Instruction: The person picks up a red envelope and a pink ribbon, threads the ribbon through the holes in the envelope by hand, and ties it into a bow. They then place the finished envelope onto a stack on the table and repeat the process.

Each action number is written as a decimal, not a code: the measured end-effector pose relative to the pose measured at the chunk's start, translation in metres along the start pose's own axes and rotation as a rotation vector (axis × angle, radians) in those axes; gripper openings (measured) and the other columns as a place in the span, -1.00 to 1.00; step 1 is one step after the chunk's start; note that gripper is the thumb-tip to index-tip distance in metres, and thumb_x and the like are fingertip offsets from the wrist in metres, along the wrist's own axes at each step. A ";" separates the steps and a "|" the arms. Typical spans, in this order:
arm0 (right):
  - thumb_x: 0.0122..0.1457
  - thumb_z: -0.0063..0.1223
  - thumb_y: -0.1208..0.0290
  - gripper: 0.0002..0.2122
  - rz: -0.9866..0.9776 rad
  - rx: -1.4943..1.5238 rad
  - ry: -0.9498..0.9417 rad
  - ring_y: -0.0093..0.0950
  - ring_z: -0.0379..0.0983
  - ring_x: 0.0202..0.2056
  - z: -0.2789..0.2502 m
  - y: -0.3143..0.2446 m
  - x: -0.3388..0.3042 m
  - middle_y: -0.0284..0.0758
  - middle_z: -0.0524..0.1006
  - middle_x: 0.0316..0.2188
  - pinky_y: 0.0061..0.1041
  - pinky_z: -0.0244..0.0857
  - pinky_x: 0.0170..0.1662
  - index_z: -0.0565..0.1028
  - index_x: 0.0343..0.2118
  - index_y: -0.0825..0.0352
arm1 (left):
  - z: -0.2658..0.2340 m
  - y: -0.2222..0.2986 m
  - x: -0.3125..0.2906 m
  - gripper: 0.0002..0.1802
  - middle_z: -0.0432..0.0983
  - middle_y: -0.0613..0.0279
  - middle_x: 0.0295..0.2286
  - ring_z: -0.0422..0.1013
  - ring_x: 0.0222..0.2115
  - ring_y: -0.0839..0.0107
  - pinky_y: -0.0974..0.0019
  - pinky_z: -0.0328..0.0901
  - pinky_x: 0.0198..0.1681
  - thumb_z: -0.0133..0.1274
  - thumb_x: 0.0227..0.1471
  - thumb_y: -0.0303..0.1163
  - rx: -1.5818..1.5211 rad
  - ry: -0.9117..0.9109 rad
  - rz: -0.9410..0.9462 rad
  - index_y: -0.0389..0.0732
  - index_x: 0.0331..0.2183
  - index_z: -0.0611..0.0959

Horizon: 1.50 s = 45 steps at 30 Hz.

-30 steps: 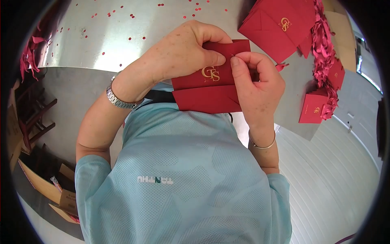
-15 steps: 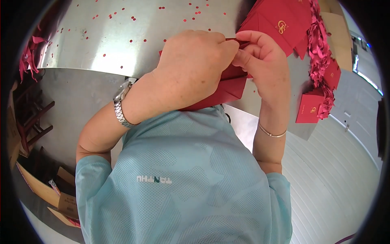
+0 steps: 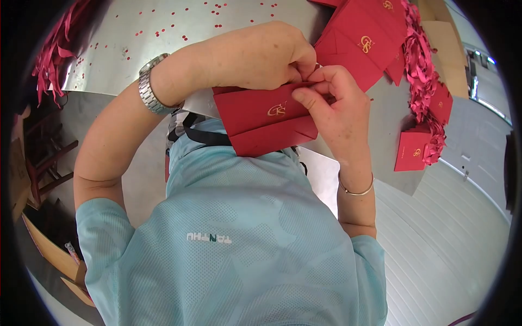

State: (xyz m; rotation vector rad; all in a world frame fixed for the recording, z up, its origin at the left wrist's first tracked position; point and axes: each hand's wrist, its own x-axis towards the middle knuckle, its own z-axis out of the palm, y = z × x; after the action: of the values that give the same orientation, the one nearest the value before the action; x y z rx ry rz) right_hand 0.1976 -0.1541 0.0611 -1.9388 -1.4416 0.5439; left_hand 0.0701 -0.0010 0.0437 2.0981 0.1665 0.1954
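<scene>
A red paper bag (image 3: 272, 127) with a gold emblem lies at the table's near edge, in front of my body. My right hand (image 3: 340, 108) pinches the top edge of the bag near its right corner, thumb on the near face. My left hand (image 3: 272, 54) reaches across the bag's far side, its fingers curled down close to the right fingertips. What the left fingers grip is hidden behind the knuckles.
Red bags (image 3: 356, 46) overlap at the far right of the metal table (image 3: 141, 49), beside bunched dark pink ribbons (image 3: 421, 70). Another bag stack (image 3: 411, 152) sits near the right edge. Small red discs dot the tabletop. More ribbons (image 3: 57, 49) hang at the left.
My left hand has moved up and away, uncovering the bag's front face and emblem. The right hand has shifted slightly nearer and leftward, fingers still pinched.
</scene>
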 end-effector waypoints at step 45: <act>-0.22 -0.20 0.75 -0.40 -0.167 1.241 -0.111 -0.16 0.58 -0.38 -0.103 0.070 -0.123 0.16 0.53 -0.21 -0.38 0.48 -0.25 0.33 0.05 0.58 | 0.018 0.000 -0.056 -0.80 0.53 0.14 -0.49 0.44 -0.47 0.40 0.34 0.36 -0.35 0.17 -0.11 -0.46 -0.169 0.238 -0.636 -0.36 -0.38 0.60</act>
State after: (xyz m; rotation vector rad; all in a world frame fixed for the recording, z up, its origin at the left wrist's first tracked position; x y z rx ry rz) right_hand 0.2759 -0.3096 0.0774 -0.7977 -0.8962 1.1219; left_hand 0.0192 -0.0271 0.0309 1.7524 0.9098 0.0682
